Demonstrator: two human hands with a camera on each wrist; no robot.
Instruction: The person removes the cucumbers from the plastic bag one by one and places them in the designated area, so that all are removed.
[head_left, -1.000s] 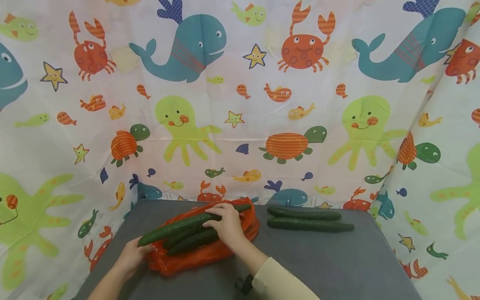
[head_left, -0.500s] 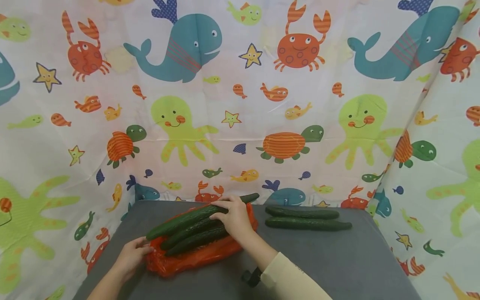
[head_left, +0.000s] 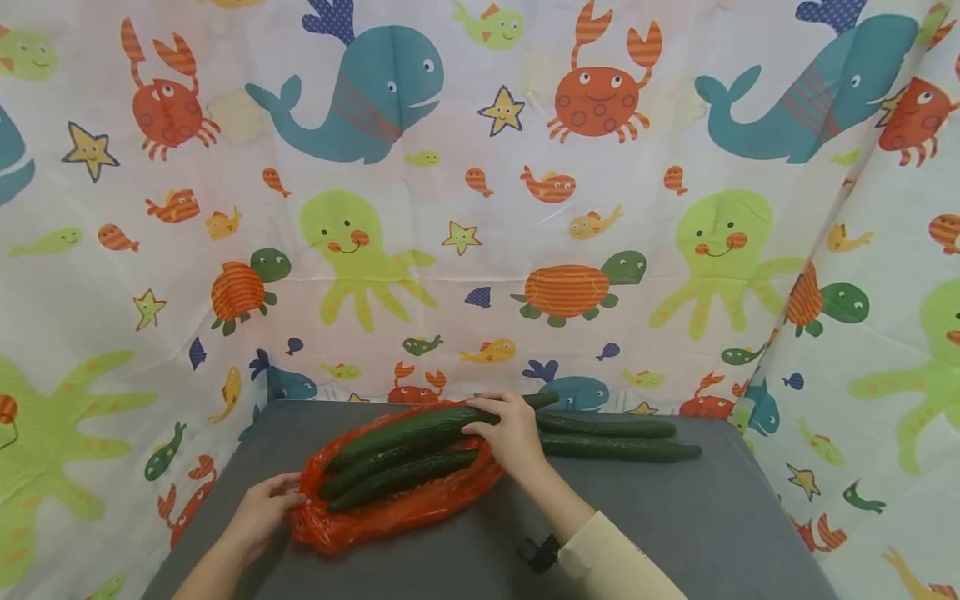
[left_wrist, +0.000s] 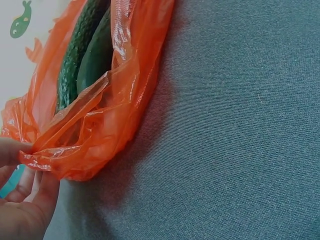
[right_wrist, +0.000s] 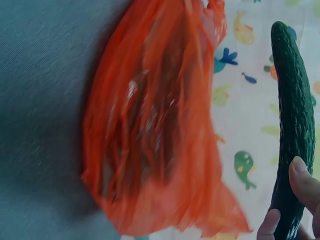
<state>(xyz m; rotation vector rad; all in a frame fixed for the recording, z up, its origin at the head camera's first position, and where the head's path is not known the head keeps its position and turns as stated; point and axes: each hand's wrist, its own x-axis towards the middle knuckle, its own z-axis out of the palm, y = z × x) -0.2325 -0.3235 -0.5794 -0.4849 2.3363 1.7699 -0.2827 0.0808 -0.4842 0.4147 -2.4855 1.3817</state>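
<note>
My left hand (head_left: pixel 262 510) pinches the near-left edge of an orange plastic bag (head_left: pixel 397 518); the left wrist view shows thumb and fingers on the crinkled film (left_wrist: pixel 107 135). Inside the bag's opening lie dark green cucumbers (head_left: pixel 405 478). My right hand (head_left: pixel 516 437) grips a long cucumber (head_left: pixel 412 432) near its right part, over the bag's far side. In the right wrist view this cucumber (right_wrist: pixel 295 100) stands apart from the bag, with the thumb against its skin. Its right tip overlaps the back wall in the head view.
Two more cucumbers (head_left: pixel 618 448) lie side by side on the grey tabletop (head_left: pixel 660 533), right of the bag. A white sheet (head_left: pixel 465 350) printed with sea animals encloses the table at the back and both sides. A black strap (head_left: pixel 538 552) hangs by the right sleeve.
My right hand has moved right with the cucumber, whose left end has left my left hand's side and slid over the bag. The left hand stays at the bag's edge.
</note>
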